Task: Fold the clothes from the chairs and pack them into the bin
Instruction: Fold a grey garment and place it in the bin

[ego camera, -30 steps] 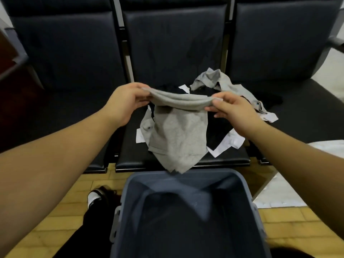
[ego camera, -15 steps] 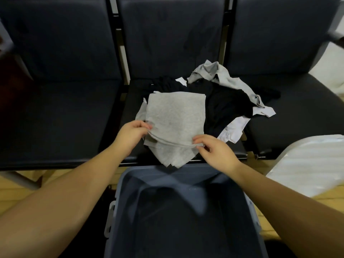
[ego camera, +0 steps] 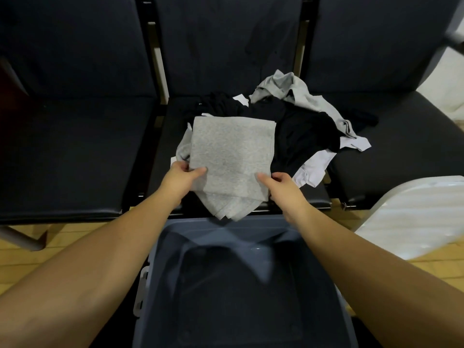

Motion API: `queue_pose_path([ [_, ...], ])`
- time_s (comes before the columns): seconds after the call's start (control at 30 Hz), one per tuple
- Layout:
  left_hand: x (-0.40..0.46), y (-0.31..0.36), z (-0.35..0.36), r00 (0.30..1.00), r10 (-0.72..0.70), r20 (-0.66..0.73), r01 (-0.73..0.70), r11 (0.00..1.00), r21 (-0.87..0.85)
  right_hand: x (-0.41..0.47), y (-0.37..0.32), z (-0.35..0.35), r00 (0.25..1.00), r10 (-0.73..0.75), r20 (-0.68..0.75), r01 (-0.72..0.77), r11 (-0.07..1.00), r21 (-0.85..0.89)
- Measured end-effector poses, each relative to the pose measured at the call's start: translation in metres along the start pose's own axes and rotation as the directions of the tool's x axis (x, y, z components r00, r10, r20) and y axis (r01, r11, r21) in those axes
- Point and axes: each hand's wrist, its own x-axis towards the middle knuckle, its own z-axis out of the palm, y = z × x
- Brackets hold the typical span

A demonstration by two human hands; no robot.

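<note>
A folded grey garment (ego camera: 231,156) lies flat on the middle chair seat, its near corner hanging over the seat edge above the bin. My left hand (ego camera: 182,178) pinches its left side, thumb on top and fingers under the cloth. My right hand (ego camera: 278,184) holds its right side the same way. Behind it sits a pile of unfolded clothes: a black garment (ego camera: 301,129), a light grey one (ego camera: 298,96) and a white one (ego camera: 316,167). The grey-blue bin (ego camera: 155,257) stands open on the floor right below my arms, its inside dark.
Three dark padded chairs stand in a row; the left seat (ego camera: 75,151) and the right seat (ego camera: 401,136) are bare of clothes. A white lid-like object (ego camera: 411,212) leans at the right. Wooden floor (ego camera: 22,259) shows under the chairs.
The grey garment went from hanging in the air between my hands to lying folded flat on the seat. My hands came down toward the bin's edge and shifted to the garment's sides.
</note>
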Motion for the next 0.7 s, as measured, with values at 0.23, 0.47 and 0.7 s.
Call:
queue_pose_path([
  [0.23,-0.022,0.014,-0.010,0.969,-0.196,0.150,0.228,0.942,-0.248,0.002,-0.009,-0.003,0.974,0.157,0.162,-0.177,0.978,0.115],
  [0.47,-0.074,0.025,-0.026,0.930,-0.219,0.295,0.333,0.840,-0.427,-0.035,-0.002,-0.022,0.957,0.142,0.254,-0.199,0.956,0.216],
  [0.7,-0.129,-0.029,-0.017,0.869,-0.382,0.314,0.480,0.804,-0.351,-0.080,0.051,-0.028,0.854,0.346,0.389,-0.427,0.893,0.144],
])
